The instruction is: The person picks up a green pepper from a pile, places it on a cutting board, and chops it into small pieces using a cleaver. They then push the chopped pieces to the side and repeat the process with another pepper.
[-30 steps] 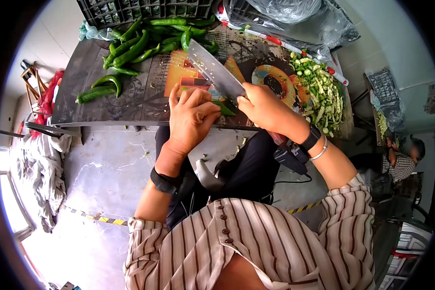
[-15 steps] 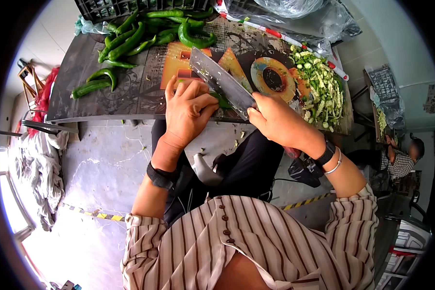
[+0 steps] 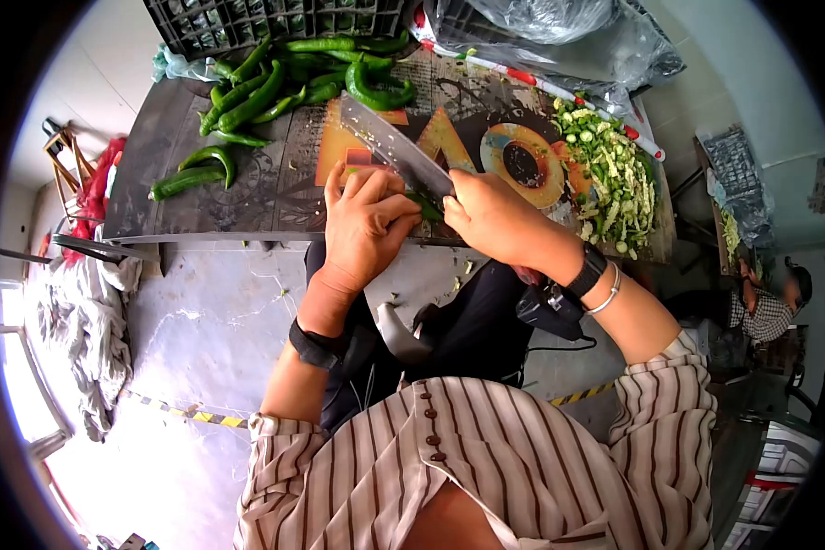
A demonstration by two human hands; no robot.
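Note:
My right hand point(image 3: 509, 215) is closed around the handle end of a cleaver point(image 3: 399, 147), whose broad blade slants up and left over the table. Under the fingers of my left hand point(image 3: 368, 220) lies a green chili pepper point(image 3: 423, 205), pressed to the tabletop near its front edge. Much of that pepper is hidden by the hand and the blade. Beyond my left hand lies a pile of whole green peppers point(image 3: 266, 96), with two more peppers point(image 3: 191, 181) nearer the left side. Chopped pepper pieces point(image 3: 614, 188) are heaped on the right.
A black plastic crate point(image 3: 280, 26) stands at the back of the dark printed table point(image 3: 275, 197). Clear plastic bags point(image 3: 577, 46) and a red-and-white strip point(image 3: 522, 75) run along the back right. Another person point(image 3: 770, 316) sits at far right by a second table.
The cleaver and my right hand have moved left, closer to my left hand. My left hand still presses on the pepper. The whole view has shifted slightly.

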